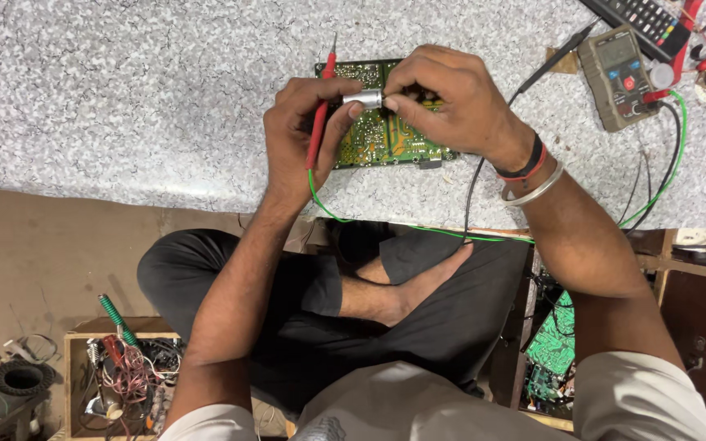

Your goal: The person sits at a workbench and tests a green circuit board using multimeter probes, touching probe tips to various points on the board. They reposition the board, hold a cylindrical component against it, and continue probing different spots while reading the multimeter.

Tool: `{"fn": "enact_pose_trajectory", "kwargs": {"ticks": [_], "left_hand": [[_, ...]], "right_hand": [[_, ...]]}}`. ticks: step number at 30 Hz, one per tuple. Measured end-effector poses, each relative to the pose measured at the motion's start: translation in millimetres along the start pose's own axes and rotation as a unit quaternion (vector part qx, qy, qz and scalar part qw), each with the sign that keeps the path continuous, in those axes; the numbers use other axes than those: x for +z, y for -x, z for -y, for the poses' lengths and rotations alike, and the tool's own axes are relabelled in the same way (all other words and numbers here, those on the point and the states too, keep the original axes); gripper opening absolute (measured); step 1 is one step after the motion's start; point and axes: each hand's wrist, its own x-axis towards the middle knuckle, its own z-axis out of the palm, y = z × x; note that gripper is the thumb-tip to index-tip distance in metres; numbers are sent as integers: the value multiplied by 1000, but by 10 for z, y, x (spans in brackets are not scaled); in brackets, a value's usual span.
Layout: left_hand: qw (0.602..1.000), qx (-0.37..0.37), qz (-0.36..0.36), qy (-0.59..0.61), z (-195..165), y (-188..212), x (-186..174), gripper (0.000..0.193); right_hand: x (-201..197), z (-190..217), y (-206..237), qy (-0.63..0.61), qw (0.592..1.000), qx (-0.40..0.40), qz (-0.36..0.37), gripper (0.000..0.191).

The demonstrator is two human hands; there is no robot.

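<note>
I sit cross-legged at a speckled grey table (pixel 124 98), my knees tucked under its edge. Down to my left stands an open wooden box (pixel 75 343), crammed with a tangle of red and pale wires (pixel 128 376), a green-handled tool (pixel 116 318) sticking up out of it, and other odds and ends I cannot make out. Just left of the box lies a black ring-shaped coil (pixel 20 378). On the right, below the tabletop, a second green board (pixel 553 343) sits among cables in a dark recess.

On the table itself, right in front of me, lies a green circuit board (pixel 382 143), flat and mostly covered by my hands. Well to the right rests a grey-green multimeter (pixel 617 77), with a black probe (pixel 556 57) lying just beside it and a green lead (pixel 418 230) running back along the table edge.

My left hand (pixel 300 131) grips a red probe (pixel 320 118) along the palm, tip pointing away from me, while its thumb and forefinger pinch one end of a small silver cylinder (pixel 364 100). My right hand (pixel 451 102) pinches the other end, fingers curled tight, holding the cylinder just above the board.
</note>
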Motion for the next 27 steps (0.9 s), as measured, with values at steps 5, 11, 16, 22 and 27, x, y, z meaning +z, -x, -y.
{"fn": "enact_pose_trajectory", "kwargs": {"ticks": [5,11,16,22,27], "left_hand": [[1000,-2,-22,7,15,6,6,19],[996,61,-26,-60,-13,4,9,21],[998,55,-19,-27,-31,-2,3,24],[994,97,-17,-45,-34,-26,-11,23],[993,107,-13,-41,-72,-20,-32,21]], "right_hand": [[14,27,25,-9,999,26,-41,13],[23,42,-19,57,998,-10,-23,18],[8,81,1,124,989,-66,-48,17],[56,43,-8,53,998,-8,-32,15],[70,8,13,-35,998,43,-14,13]]}}
